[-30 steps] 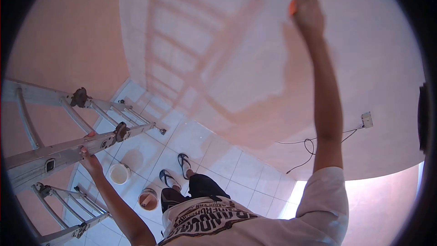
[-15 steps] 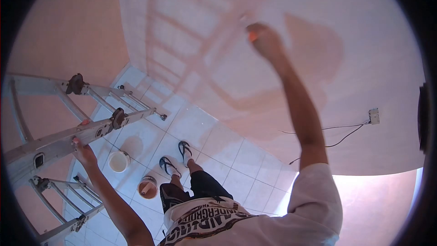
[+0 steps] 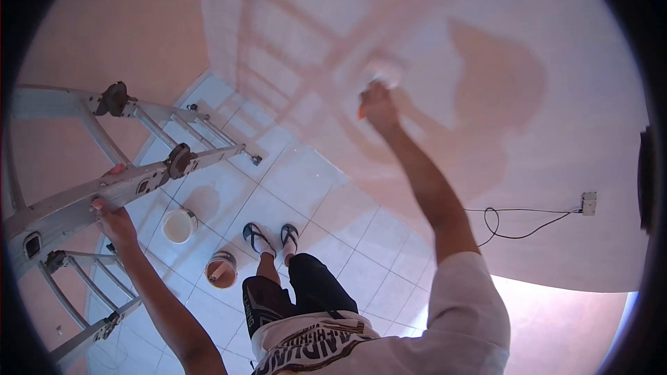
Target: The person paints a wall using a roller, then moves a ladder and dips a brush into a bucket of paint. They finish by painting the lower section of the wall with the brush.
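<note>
I look down from high up along a pink wall (image 3: 556, 97) partly covered in white paint. My right hand (image 3: 377, 105) is raised against the wall and grips a paint roller (image 3: 383, 69) with an orange handle; the roller head is blurred against the wall. My left hand (image 3: 111, 219) holds the rail of an aluminium ladder (image 3: 83, 201) at the left. My legs in dark shorts and my feet in flip-flops (image 3: 271, 237) show below on the tiled floor.
A white bucket (image 3: 179, 225) and an orange bucket (image 3: 221, 269) stand on the white floor tiles (image 3: 326, 201) near my feet. A wall socket (image 3: 589, 203) with a loose black cable (image 3: 514, 226) hangs at the right. The ladder's shadow lies across the wall.
My right hand has swept the roller down and left across the wall, from the top right toward the middle. My left hand stays on the ladder rail.
</note>
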The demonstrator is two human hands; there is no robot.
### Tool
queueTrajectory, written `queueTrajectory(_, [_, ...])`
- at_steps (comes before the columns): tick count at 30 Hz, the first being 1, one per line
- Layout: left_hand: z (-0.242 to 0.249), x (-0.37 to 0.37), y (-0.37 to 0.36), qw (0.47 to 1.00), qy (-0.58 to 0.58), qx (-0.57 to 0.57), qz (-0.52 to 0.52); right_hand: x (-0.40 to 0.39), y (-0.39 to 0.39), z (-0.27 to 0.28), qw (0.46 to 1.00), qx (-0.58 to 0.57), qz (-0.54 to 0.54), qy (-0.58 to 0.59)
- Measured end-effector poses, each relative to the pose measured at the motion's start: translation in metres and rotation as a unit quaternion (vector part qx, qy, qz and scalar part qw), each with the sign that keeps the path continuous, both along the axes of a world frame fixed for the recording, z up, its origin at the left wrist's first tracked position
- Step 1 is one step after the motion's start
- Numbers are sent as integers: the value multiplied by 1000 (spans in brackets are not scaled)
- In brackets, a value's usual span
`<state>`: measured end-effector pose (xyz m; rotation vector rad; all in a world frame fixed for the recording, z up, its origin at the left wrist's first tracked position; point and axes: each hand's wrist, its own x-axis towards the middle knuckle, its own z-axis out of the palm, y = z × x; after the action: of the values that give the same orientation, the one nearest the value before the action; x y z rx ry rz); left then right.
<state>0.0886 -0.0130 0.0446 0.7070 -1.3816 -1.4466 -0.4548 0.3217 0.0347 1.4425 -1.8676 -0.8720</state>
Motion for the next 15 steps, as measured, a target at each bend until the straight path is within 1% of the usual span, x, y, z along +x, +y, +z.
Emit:
queueTrajectory(1, [4, 0, 3, 1000, -12, -3, 11, 10, 1, -57, 991, 32, -13, -133])
queueTrajectory(2, [11, -4, 8, 999, -21, -8, 25, 24, 2, -93, 942, 40, -78, -324])
queueTrajectory(4, [23, -9, 20, 998, -38, -27, 48, 66, 18, -139, 914, -42, -62, -399])
queueTrajectory(6, [32, -2, 34, 994, -64, -52, 66, 110, 45, -146, 857, -136, -72, -492])
queueTrajectory(8, [13, 45, 58, 987, -143, -11, 74, 160, 82, -141, 793, -237, -162, -537])
queueTrajectory(9, [38, 57, 89, 977, -197, -44, 67, 180, 102, -139, 788, -262, -153, -536])
queueTrajectory(10, [67, 52, 125, 963, -250, -74, 61, 199, 118, -133, 750, -277, -194, -569])
queueTrajectory(11, [91, 59, 160, 958, -265, -68, 83, 208, 138, -146, 757, -285, -164, -564])
queueTrajectory(12, [112, 67, 186, 955, -273, -64, 102, 223, 155, -156, 712, -318, -199, -593])
queueTrajectory(13, [128, 83, 208, 942, -299, -91, 120, 234, 165, -162, 665, -349, -240, -615])
queueTrajectory(15, [147, 133, 239, 873, -376, -228, 211, 255, 161, -153, 511, -416, -215, -721])
